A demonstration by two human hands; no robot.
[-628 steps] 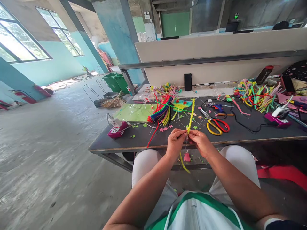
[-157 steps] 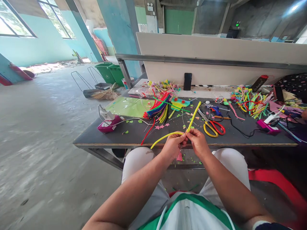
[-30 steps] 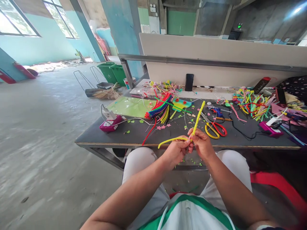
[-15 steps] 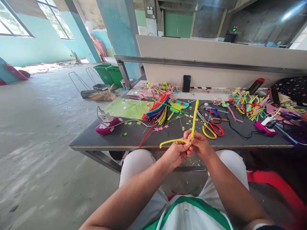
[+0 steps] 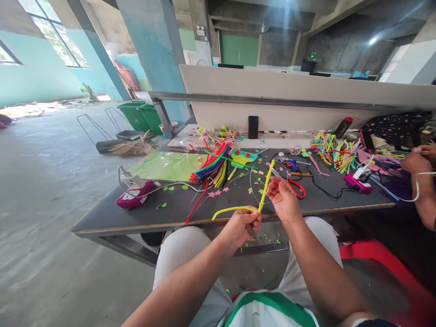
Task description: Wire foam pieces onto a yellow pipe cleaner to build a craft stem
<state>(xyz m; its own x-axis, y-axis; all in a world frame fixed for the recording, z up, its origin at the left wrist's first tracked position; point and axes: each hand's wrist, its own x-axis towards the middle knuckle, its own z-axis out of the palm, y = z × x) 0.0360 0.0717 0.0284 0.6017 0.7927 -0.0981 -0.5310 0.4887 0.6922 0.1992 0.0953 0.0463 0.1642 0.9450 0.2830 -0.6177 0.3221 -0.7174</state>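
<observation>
My left hand [image 5: 241, 227] pinches a yellow pipe cleaner [image 5: 266, 187] above the table's front edge. One twisted stretch rises from the fingers, and a single thin end bends out to the left. Just right of the upright part, my right hand [image 5: 283, 200] is raised with its fingers curled loosely and apart, holding nothing that I can see. Behind that hand lie scissors with a red handle [image 5: 299, 190], partly hidden. A bundle of coloured pipe cleaners [image 5: 218, 164] rests on the table left of the yellow piece, near small pink paper stars [image 5: 214, 193].
On the dark table [image 5: 136, 218] stand two magenta power blocks [image 5: 136, 194] with cables. A blue glue gun [image 5: 292, 165] lies behind the scissors. A phone [image 5: 253, 127] leans on the white back panel. More pipe cleaners [image 5: 335, 150] are heaped at right, near another person's hands [image 5: 417, 161].
My right hand has let go of the yellow pipe cleaner and moved right, its fingers opening. My left hand keeps its pinch. The view has shifted, and another person's hands now show at right.
</observation>
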